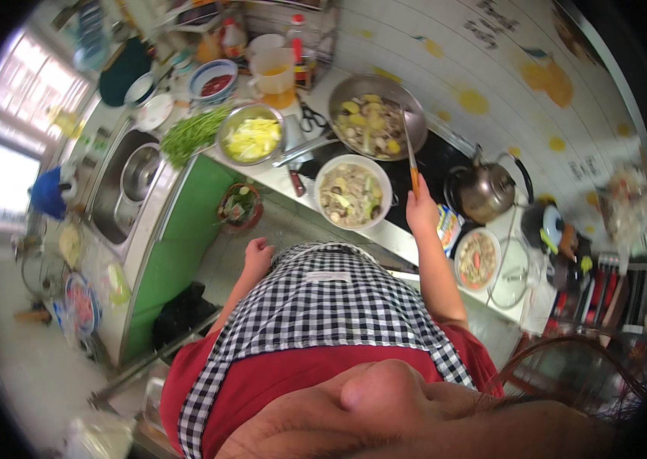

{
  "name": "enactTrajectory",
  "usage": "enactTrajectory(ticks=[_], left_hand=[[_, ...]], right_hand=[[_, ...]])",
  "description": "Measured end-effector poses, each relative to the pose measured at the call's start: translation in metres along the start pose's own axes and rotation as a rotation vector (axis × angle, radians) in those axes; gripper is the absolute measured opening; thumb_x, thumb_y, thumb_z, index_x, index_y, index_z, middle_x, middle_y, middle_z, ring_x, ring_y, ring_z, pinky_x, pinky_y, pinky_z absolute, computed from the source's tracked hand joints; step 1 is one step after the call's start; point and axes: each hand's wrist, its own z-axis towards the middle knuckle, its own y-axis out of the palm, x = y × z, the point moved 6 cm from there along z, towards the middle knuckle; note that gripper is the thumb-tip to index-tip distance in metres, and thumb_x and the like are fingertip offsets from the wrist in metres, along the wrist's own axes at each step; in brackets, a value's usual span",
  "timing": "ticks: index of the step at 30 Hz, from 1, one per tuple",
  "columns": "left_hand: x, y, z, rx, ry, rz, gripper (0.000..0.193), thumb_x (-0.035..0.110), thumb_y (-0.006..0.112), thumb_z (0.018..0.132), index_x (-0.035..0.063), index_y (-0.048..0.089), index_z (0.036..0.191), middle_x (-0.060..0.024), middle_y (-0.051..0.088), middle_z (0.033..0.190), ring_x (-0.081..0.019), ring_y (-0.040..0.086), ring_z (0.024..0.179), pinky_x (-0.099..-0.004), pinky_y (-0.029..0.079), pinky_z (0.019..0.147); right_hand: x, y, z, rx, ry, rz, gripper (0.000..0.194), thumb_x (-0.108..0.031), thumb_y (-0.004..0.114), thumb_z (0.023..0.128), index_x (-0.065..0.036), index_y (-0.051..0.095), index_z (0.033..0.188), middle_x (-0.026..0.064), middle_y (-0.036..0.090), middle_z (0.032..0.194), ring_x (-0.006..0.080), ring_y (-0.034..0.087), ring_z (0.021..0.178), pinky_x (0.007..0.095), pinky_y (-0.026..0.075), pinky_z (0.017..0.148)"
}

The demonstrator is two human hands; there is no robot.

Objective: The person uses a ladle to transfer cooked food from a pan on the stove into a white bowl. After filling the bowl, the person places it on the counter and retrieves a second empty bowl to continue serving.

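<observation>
My right hand [422, 207] is closed around the wooden handle of a metal spatula [410, 148], whose far end reaches into the wok [418, 123]. The wok holds potato pieces, mushrooms and other food, and its long metal handle points left. Just below the wok, a white bowl [354, 192] is filled with a similar mix of mushrooms, pale strands and green pieces. My left hand [258, 252] hangs by the checked apron [346, 298], its fingers curled; whether anything is in it cannot be told. A steel bowl of chopped yellow-green vegetable [252, 139] sits left of the wok.
A kettle [487, 192] and a bowl of cooked food [477, 260] stand at the right. Black scissors [311, 117] and a red-handled knife [297, 183] lie left of the hob. Leafy greens [196, 136], a plastic jug [273, 74] and a sink [106, 212] are further left.
</observation>
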Motion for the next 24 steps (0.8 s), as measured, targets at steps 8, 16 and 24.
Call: enactTrajectory(ticks=[8,16,24], left_hand=[[-0.001,0.01,-0.065,-0.366,-0.042,0.298,0.044,0.034,0.062,0.083,0.0035,0.064,0.114,-0.0172,0.064,0.114,-0.0297,0.061,0.104,-0.035,0.047,0.091],[-0.021,-0.01,-0.096,-0.029,-0.108,0.248,0.057,0.036,0.067,0.075,0.0046,0.059,0.122,-0.0202,0.063,0.113,-0.0334,0.059,0.107,-0.0378,0.046,0.094],[-0.038,-0.115,-0.085,0.415,-0.182,0.194,0.088,0.032,0.072,0.071,0.008,0.028,0.144,-0.0259,0.036,0.137,-0.0422,0.039,0.125,-0.0462,0.035,0.105]], right_hand=[[-0.008,0.019,-0.009,0.02,-0.17,-0.193,0.065,-0.018,0.064,0.081,-0.004,0.038,0.139,0.0194,0.053,0.119,0.0391,0.049,0.11,0.0455,0.04,0.093],[-0.092,0.001,-0.05,-0.009,-0.775,0.433,0.01,-0.003,0.058,0.078,-0.002,0.061,0.088,0.0123,0.054,0.093,0.0287,0.052,0.092,0.0372,0.041,0.083],[-0.159,0.131,-0.093,-0.904,-0.536,0.692,0.007,-0.003,0.059,0.087,-0.001,0.064,0.09,0.0045,0.06,0.082,0.0091,0.052,0.064,0.023,0.043,0.058]])
